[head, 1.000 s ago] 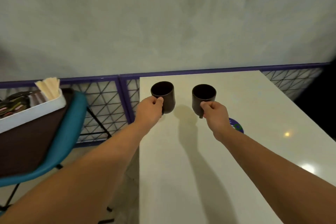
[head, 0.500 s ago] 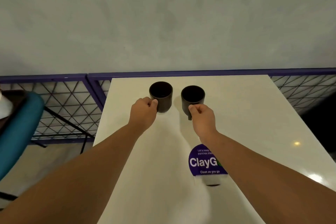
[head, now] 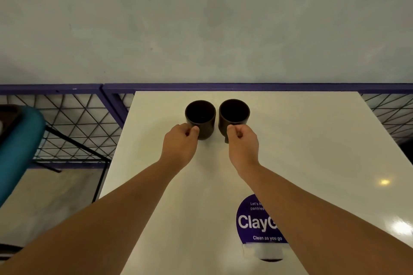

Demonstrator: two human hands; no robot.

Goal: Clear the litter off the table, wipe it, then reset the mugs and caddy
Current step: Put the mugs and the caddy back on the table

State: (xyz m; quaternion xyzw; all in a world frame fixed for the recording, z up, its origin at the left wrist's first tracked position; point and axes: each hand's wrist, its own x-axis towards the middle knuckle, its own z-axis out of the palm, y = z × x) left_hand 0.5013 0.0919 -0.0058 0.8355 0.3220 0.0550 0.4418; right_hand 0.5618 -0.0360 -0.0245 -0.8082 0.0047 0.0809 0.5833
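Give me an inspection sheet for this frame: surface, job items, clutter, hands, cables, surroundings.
Surface: white table, glossy, light glare at the right; no litter seen.
Job's things: left mug and right mug, dark, upright, side by side near the far edge, close together; whether they touch cannot be told. Caddy not in view.
Clutter: purple round sticker on the table, partly hidden by the right forearm.
Grippers: left hand grips the left mug's handle side; right hand grips the right mug's handle.
Cables: nothing seen.
Surroundings: grey wall, purple-framed mesh railing, teal chair at left.
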